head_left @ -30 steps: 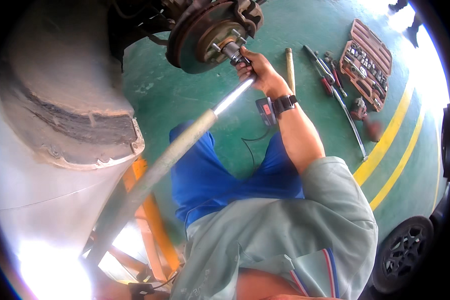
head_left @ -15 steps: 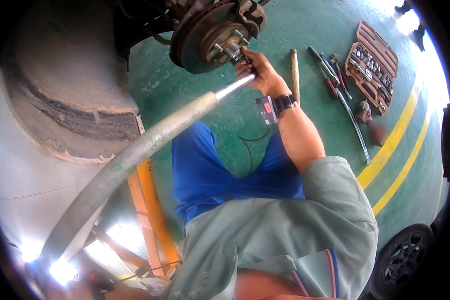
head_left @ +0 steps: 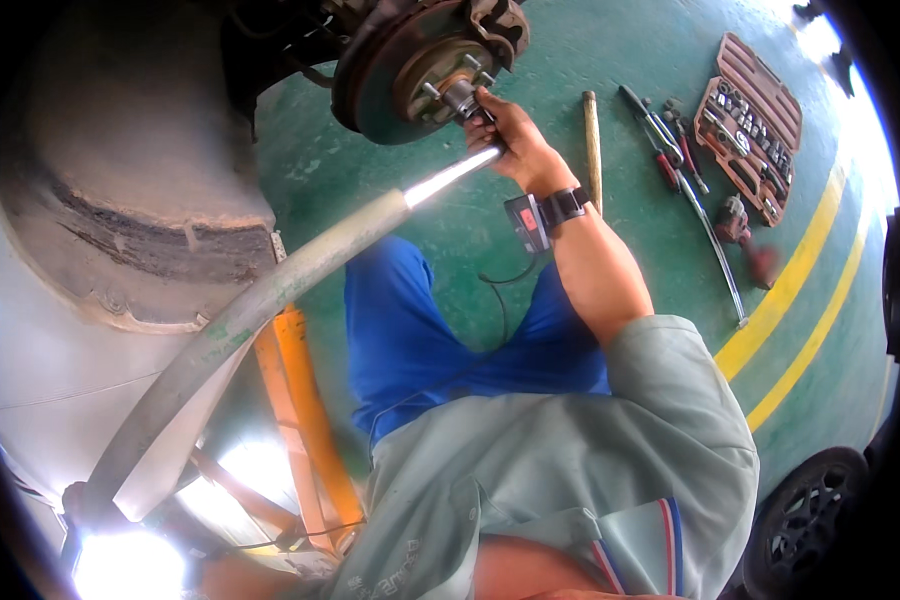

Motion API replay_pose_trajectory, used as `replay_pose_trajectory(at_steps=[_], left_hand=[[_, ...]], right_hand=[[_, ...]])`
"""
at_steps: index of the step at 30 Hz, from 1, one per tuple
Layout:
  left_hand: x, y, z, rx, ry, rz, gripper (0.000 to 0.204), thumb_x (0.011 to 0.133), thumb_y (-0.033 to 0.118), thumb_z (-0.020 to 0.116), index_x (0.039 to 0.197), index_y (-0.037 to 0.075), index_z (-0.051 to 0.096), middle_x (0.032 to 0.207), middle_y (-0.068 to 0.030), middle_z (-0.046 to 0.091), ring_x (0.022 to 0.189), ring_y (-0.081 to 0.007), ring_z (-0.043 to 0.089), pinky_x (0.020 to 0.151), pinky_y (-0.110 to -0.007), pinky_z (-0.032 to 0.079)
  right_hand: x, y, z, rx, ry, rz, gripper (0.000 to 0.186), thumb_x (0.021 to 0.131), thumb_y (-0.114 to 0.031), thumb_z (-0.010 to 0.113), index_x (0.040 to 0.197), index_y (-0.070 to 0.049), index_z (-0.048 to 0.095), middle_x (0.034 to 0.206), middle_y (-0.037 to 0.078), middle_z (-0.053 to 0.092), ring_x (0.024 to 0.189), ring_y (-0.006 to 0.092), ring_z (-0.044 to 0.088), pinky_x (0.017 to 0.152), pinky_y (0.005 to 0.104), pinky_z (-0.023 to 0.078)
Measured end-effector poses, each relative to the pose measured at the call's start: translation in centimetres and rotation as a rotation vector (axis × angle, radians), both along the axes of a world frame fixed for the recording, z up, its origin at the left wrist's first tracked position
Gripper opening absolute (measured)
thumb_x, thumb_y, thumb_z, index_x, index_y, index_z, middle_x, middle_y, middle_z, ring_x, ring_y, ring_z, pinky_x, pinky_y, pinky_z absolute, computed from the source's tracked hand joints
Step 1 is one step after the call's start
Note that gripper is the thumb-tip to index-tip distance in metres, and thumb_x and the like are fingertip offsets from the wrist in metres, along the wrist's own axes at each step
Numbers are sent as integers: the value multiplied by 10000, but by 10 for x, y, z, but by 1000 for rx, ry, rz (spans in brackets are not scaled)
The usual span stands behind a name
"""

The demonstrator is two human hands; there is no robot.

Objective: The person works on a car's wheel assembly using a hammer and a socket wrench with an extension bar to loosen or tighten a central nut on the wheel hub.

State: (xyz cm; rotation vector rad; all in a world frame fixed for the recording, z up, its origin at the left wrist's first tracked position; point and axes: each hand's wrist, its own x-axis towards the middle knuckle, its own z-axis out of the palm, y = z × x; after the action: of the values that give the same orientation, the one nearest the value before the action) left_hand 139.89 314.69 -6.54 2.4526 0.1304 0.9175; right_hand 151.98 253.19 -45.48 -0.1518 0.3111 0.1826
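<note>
A steel socket [head_left: 460, 97] sits at the centre of the wheel hub, in front of a brake disc [head_left: 380, 95] with bare wheel studs. My right hand [head_left: 519, 143] is closed round the socket wrench's head end, just off the hub. From there a bright steel bar [head_left: 453, 176] runs down-left into a long, worn grey pipe [head_left: 270, 285] sleeved over it. At the pipe's lower end, dark fingers of my left hand [head_left: 75, 495] show wrapped about it; strong glare hides most of that hand.
A car's wheel arch [head_left: 150, 240] is at left, above an orange-yellow stand [head_left: 308, 410]. Right of me on the green floor lie a wooden stick [head_left: 593, 145], long-handled wrenches [head_left: 670, 150], an open socket case [head_left: 748, 130] and a red power tool [head_left: 740, 230]. A wheel [head_left: 805, 525] is at lower right.
The pipe has shifted slightly down-left, and more of the bright bar shows. Its lower end has risen a little. My right hand keeps its hold by the hub.
</note>
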Motion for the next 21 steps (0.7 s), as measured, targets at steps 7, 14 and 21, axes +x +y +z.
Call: replay_pose_trajectory(at_steps=[7, 14, 21], left_hand=[[15, 10, -25, -150, -11, -28, 360, 900, 266, 524, 1104, -27, 476, 978, -115, 527, 873, -176, 548, 755, -285, 463], [20, 12, -20, -182, -6, -18, 365, 911, 295, 532, 1062, -35, 490, 950, -115, 526, 869, -179, 544, 759, -286, 461], [-1, 35, -47, -420, -23, -64, 381, 923, 324, 539, 1021, -42, 504, 921, -114, 525, 865, -182, 540, 763, -288, 460]], right_hand=[[-3, 5, 11, -70, 50, -40, 285, 974, -319, 521, 978, -54, 417, 662, -19, 401, 484, 26, 369, 399, 149, 305], [-4, 6, 7, 17, 23, -74, 210, 991, -265, 492, 961, -60, 462, 652, -9, 443, 477, 60, 385, 402, 185, 314], [0, 2, 13, -178, 130, 3, 333, 952, -354, 557, 855, -53, 452, 644, -37, 416, 474, 30, 377, 376, 163, 304]])
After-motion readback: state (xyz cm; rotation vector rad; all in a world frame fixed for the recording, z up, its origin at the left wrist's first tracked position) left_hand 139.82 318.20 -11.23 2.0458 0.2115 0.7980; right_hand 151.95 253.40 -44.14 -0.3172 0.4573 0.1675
